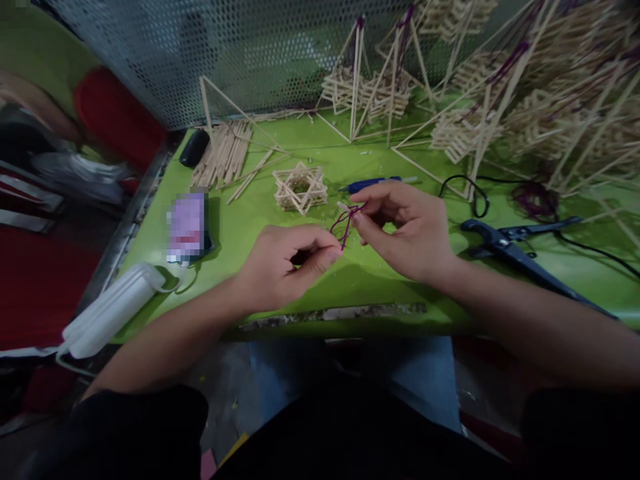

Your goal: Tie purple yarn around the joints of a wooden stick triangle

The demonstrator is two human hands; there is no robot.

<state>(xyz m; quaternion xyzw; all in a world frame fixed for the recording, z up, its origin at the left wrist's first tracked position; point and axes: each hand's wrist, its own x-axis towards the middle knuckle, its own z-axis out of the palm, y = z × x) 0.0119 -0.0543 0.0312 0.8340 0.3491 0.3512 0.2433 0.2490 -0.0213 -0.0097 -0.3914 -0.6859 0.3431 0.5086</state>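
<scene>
Purple thread point(349, 228) is mid-frame, up off the bench point(235, 230), loosely looped btwn the two hands. Left hand point(295, 263) pinches it btwn thumb & index, lower end; right hand point(407, 230) also closed on it, thumb vs index, a bit higher & to the right. Whether there's a knot at the right fingertips: can't tell, too small.

To do it well: keep both pinches firm & close to the loop, w/ just enough slack that the loop stays readable, then draw evenly from both sides so it doesn't twist or snag. Slow pull prob. best; thin thread likely slips or bunches if jerked. Fingertips only, palms out of the way, so the crossing stays in sight.

Edges/room: front edge of bench runs just below the hands, lower centre, w/ a worn strip point(335, 313) along it. Best open patch is bare green btwn left hand & phone point(187, 227), centre left, so wide pulls prob. safest going left. Upward it's tight: star-shaped stick frame point(287, 195) just above left hand, blue pen-like tool point(367, 185) right behind the right fingertips. Right side's worse: pliers point(505, 247) lie nr the right forearm, black cord point(483, 207) loops beyond, & tall stick frames point(465, 130) crowd upper right. Watch that elbow; a swing that way could catch a handle or cord.
</scene>
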